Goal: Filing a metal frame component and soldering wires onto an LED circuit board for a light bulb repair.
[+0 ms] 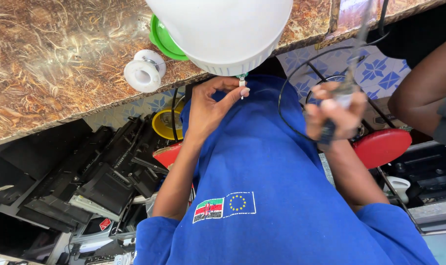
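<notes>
Rectangular badge point(224, 206) on blue shirt chest: striped flag panel beside blue panel with yellow star ring. Small red diamond-shaped sticker point(104, 224) on dark equipment, lower left. No packages, screens.

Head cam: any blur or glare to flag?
Head view: right hand and its tool are motion-blurred; left hand is sharp. White bulb is close to the lens, bright and nearly featureless. Counter shows glossy sheen. Wide lens bends the counter edge.
</notes>
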